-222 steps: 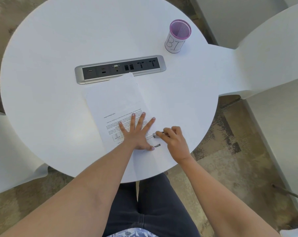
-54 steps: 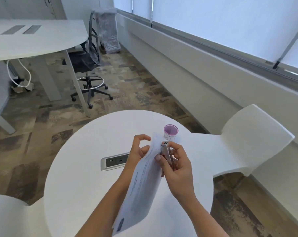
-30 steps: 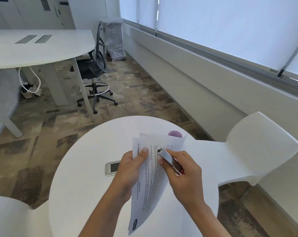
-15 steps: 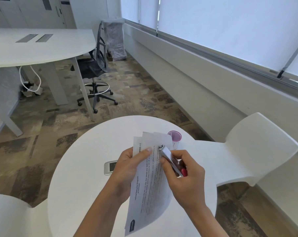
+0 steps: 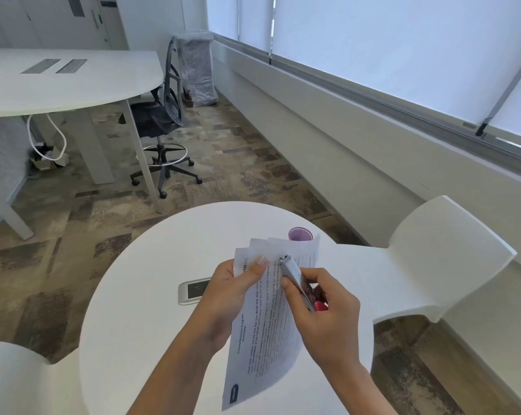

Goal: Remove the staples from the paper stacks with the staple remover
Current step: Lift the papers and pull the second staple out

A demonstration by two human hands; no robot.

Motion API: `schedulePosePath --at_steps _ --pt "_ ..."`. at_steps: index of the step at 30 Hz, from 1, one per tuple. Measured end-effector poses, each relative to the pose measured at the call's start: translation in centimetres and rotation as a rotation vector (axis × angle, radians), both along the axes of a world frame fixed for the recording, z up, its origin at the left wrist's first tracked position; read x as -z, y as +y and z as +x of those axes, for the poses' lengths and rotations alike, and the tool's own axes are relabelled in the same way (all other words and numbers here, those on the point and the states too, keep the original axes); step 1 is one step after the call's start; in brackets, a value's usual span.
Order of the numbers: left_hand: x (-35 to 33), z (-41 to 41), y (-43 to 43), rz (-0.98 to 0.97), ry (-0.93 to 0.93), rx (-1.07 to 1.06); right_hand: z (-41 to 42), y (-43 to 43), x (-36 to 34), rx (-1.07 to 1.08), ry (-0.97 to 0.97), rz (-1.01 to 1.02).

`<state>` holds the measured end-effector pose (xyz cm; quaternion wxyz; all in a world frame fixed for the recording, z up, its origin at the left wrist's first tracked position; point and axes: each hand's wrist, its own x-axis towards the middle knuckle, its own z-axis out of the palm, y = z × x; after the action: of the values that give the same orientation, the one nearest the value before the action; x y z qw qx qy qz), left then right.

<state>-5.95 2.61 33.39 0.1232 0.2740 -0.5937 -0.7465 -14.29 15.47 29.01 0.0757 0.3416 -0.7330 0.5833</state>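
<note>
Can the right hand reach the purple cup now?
Probably not straight away: the right hand grips the staple remover, and the paper stack, held up by the left hand, stands between it and the purple cup.

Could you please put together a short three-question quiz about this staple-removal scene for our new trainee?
1. True or false: the printed white paper stack lies flat on the round white table.
2. Which hand grips the silver metal staple remover? A) the left hand B) the right hand C) neither
3. Fill in: just behind the papers' top edge shows the rim of a round purple ____.

Key: 1 false, the left hand holds the stack up off the table; 2 B; 3 cup.
</note>
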Motion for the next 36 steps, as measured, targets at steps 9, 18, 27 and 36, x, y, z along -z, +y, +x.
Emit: schedulePosePath --at_steps 9,18,27,36 --pt "0.1 0.4 0.3 -0.046 -0.006 -0.083 0.1 0.5 -0.4 0.050 -0.001 0.008" --pt "-0.1 0.6 1.3 -0.125 -0.019 -0.118 0.5 1.0 0.0 0.043 0.064 0.002" --pt "-0.1 1.0 1.7 -0.226 -0.050 -0.132 0.8 0.6 0.4 0.028 0.093 0.016" --pt "1.2 1.4 1.2 -0.233 -0.047 -0.171 1.4 -0.8 1.0 0.005 0.065 -0.012"
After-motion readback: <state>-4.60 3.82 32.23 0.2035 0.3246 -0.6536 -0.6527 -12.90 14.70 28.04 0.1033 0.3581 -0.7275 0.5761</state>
